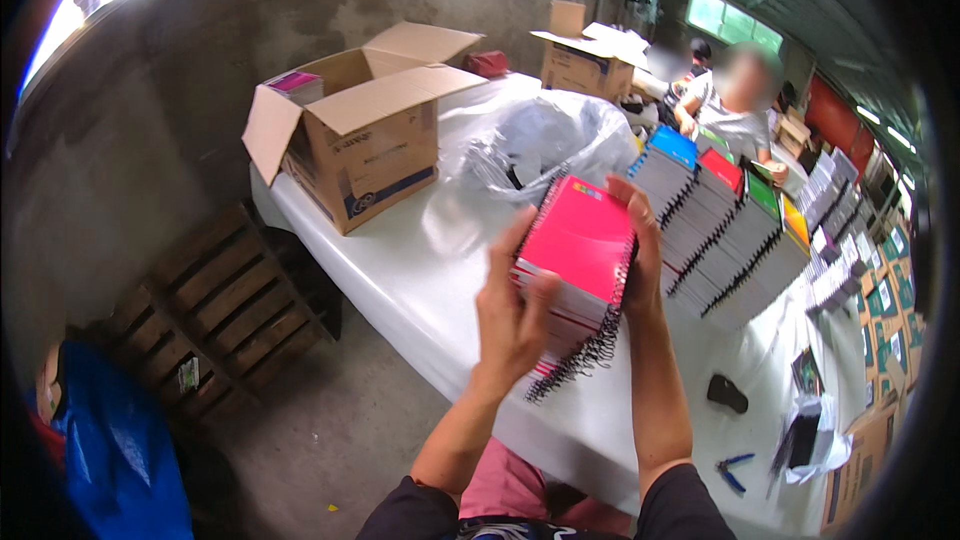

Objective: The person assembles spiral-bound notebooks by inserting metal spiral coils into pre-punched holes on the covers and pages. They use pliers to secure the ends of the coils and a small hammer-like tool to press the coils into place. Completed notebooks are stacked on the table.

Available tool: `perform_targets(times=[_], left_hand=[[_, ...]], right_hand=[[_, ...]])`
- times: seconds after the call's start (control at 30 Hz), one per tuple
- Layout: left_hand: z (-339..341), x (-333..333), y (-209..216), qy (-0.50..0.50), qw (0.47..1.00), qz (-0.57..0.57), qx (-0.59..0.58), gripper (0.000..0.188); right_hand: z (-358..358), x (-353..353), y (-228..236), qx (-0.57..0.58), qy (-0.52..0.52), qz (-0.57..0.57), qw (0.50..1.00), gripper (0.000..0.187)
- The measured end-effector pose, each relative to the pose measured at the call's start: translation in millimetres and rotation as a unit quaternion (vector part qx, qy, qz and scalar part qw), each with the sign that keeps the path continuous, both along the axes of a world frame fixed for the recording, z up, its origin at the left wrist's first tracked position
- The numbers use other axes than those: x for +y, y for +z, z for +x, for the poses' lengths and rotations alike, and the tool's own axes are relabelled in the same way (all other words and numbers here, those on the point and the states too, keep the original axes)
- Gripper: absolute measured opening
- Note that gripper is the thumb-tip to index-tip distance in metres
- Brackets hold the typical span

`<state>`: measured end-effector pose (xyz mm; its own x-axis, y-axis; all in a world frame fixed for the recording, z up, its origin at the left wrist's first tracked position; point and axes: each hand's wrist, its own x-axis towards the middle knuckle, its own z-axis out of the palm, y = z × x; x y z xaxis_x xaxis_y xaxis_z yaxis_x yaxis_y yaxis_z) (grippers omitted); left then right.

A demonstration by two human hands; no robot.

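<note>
Between my two hands is a stack of spiral notebooks (578, 240) with a bright pink-red cover on top and black coil bindings along the side. My left hand (513, 305) presses on the stack's left side, its thumb near the front edge. On the opposite side, my right hand (642, 240) is wrapped around the stack, fingers at its far right corner. Just to the right stand tall piles of spiral notebooks (722, 230) with blue, red, green and yellow covers on top. Whether the held stack touches the table cannot be made out.
An open cardboard box (385, 155) with notebooks inside stands at the table's left. Beside it lies a clear plastic bag (545, 140). Blue-handled pliers (733, 472) and a dark object (727, 393) lie at right. Another person (740, 100) works across the white-covered table (400, 265). A wooden pallet (215, 310) leans below.
</note>
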<state>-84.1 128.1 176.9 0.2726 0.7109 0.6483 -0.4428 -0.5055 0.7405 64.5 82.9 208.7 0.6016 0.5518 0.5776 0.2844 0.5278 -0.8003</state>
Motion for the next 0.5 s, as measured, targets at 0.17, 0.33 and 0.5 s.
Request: perform_targets(times=[0.17, 0.33, 0.5], left_hand=[[8, 3, 3, -0.003, 0.999, 0.005, -0.054, 0.078], [17, 0, 2, -0.019, 0.995, -0.030, -0.096, 0.087], [18, 1, 1, -0.035, 0.990, -0.078, -0.115, 0.093]], right_hand=[[-2, -1, -1, -0.054, 0.010, -0.066, 0.996, 0.047], [25, 5, -18, 0.132, 0.009, 0.074, 0.988, 0.046], [14, 8, -19, 0.049, -0.041, 0.011, 0.998, 0.057]])
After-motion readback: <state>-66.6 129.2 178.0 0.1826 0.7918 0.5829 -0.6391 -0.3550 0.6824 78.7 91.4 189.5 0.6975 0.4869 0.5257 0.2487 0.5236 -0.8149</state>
